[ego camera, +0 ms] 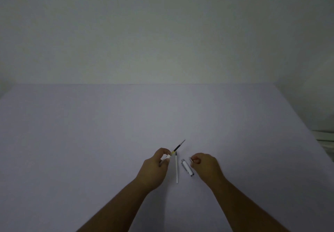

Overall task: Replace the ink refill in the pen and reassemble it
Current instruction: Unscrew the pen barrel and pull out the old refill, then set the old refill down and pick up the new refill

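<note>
My left hand (156, 166) grips a white pen barrel (167, 157), out of which a dark ink refill (179, 146) sticks up and to the right, its thin tip in the air. A second refill (176, 170), long, thin and white, lies on the table between my hands. To its right lies a white and silver pen section (187, 167). My right hand (206, 166) pinches a small silver piece (190, 159) at its fingertips, just above that section; what the piece is cannot be told.
The work surface is a pale lilac table (108, 141) that runs back to a plain wall. Some white stacked things (325, 137) show past the table's right edge.
</note>
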Demonstrator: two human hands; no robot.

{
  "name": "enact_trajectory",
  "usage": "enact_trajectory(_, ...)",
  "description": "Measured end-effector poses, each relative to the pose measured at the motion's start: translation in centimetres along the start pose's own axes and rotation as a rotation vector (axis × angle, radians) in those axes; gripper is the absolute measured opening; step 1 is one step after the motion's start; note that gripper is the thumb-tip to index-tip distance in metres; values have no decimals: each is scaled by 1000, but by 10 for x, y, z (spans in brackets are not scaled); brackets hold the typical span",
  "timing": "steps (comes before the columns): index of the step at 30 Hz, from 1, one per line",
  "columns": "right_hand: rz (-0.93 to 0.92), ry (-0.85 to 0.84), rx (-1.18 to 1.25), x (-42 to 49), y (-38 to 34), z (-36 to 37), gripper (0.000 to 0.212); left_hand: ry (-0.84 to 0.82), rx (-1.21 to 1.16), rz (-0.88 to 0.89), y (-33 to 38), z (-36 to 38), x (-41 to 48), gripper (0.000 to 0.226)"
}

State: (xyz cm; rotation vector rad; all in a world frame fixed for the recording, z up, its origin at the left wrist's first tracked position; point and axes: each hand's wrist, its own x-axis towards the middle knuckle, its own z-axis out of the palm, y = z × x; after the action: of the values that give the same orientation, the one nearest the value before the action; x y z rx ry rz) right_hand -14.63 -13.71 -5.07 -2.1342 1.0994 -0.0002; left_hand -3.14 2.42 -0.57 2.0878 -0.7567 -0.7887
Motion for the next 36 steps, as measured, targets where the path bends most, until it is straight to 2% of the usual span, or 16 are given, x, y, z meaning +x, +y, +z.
enact_trajectory(7,-9,24,44,-3,3,2,18,-15,-2,-1,0,4,1,14)
enact_trajectory(13,39,49,160,-4,0,-6,24,-21,1,9,0,5,0,13)
enact_trajectory(15,60,74,328,-6,-8,-13,16,-20,8,9,2,5,1,14)
enact_trajectory(16,81,50,474,-6,-14,-17,11,-20,12,10,3,5,2,15)
enact_trajectory(18,113,-55,746,-9,-29,-21,12,-22,14,15,5,7,3,15)
enact_trajectory(21,106,-175,843,-11,-45,-18,16,-24,7,24,10,9,5,15)
enact_trajectory(23,126,-146,919,-8,-52,-18,14,-23,8,30,13,9,6,15)
enact_trajectory(26,235,28,1134,4,-52,-30,12,-29,6,16,12,7,7,14)
enact_trajectory(27,258,87,1119,8,-49,-36,12,-25,-1,5,12,6,7,13)
enact_trajectory(29,247,137,856,12,-37,-43,13,-15,-12,-22,9,5,6,11)
enact_trajectory(33,146,-4,115,4,-17,-37,24,0,-28,-67,7,3,6,8)
enact_trajectory(36,126,-26,-32,0,-10,-25,42,7,-17,-95,6,2,4,13)
